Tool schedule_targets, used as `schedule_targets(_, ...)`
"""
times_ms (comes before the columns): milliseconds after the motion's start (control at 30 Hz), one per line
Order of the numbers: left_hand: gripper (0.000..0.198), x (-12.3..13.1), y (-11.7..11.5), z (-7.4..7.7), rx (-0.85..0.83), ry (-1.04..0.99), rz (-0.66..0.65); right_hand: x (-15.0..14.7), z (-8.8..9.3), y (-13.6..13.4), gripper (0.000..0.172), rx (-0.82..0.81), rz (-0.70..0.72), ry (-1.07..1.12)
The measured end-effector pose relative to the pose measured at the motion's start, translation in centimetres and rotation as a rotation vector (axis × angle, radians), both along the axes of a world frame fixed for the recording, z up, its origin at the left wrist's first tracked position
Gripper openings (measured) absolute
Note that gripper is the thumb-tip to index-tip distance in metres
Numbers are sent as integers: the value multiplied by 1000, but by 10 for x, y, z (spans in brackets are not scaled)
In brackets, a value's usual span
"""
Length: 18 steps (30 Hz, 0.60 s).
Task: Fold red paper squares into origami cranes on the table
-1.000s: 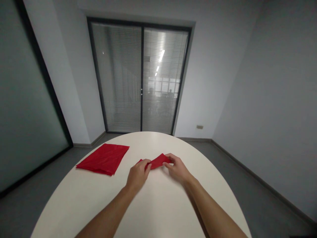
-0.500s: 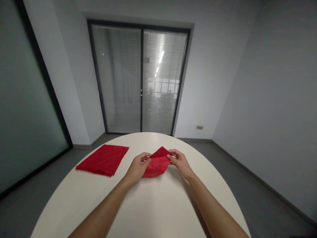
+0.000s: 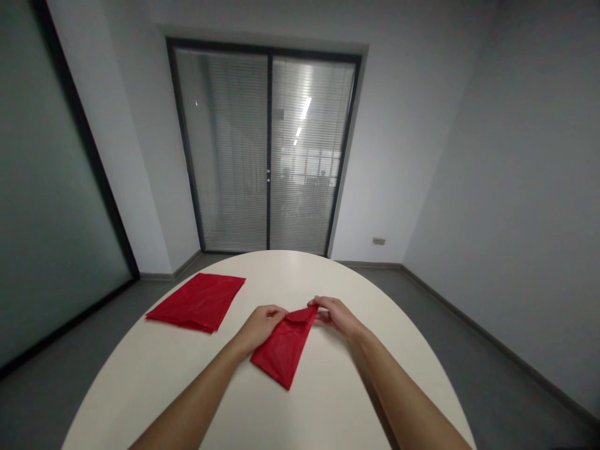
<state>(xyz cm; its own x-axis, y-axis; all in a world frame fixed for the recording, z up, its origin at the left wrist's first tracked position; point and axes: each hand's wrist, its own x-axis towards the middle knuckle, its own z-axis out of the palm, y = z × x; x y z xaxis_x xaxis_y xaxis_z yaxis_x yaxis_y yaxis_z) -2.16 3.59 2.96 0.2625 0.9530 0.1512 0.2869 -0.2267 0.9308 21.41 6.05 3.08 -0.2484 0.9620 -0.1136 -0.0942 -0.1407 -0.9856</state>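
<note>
A folded red sheet (image 3: pixel 284 351), thin and slightly creased, lies tilted towards me between my hands; I cannot tell if it is cloth or paper. My left hand (image 3: pixel 263 325) pinches its upper left edge, fingertips partly tucked behind the material. At the upper right corner, my right hand (image 3: pixel 332 314) grips it between thumb and fingers. The top edge folds over in a small flap, and the lower corner points at me. Left of my left hand rests a pile of flat red sheets (image 3: pixel 199 302), touched by neither hand.
Everything lies on a round cream table (image 3: pixel 328 400). Beyond its far edge stands a dark-framed glass door (image 3: pixel 268 150) with blinds. A frosted glass panel (image 3: pixel 56 187) is on the left, and plain walls rise on the right.
The red sheet has swung down towards me, its raised far corner now folded over and its lower part spread out. Both hands have moved slightly nearer, still holding it. The pile stays put.
</note>
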Motion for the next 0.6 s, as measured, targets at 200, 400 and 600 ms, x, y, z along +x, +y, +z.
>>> schedule_targets(200,23,3,-2,-11,177,69,99,-4,-8,-3,45,23,2,-19)
schedule_targets(400,18,9,1,-18,48,-38,141,1,-10,0,49,58,9,-49)
schedule_targets(600,21,9,2,-21,-123,-149,113,1,-6,2,50,111,15,-92)
